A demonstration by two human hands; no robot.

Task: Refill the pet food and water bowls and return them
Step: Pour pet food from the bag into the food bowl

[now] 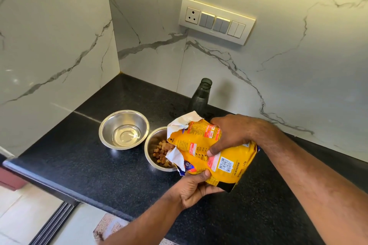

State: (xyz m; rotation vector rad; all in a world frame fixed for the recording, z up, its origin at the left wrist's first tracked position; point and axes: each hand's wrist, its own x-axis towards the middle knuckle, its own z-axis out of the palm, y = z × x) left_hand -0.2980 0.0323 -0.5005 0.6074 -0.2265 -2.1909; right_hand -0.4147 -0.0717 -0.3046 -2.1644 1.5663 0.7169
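The pet food bag [215, 157], yellow with red panels, a printed code and a torn white-lined mouth, is held tilted above the black counter [99, 165], near its front edge, with the open mouth over the nearer steel bowl. The left hand [196, 189] grips the bag from below at its lower edge, fingers curled under and thumb pressed on the front. The right hand [229, 135] clasps the bag from above, its fingers wrapped over the top and thumb pinching the yellow face. Just past the bag's mouth, the food bowl [154, 145] stands on the counter and holds a small heap of brown kibble [162, 152] on its bottom; the bag covers the bowl's right side. Just beside it, to the left and a little farther back, the water bowl [123, 129] holds a shallow pool of clear water. Farther back, near the marble wall, an uncapped dark bottle [201, 97] stands upright. Above it on the wall is a switch panel [217, 21] with one socket and several switches.
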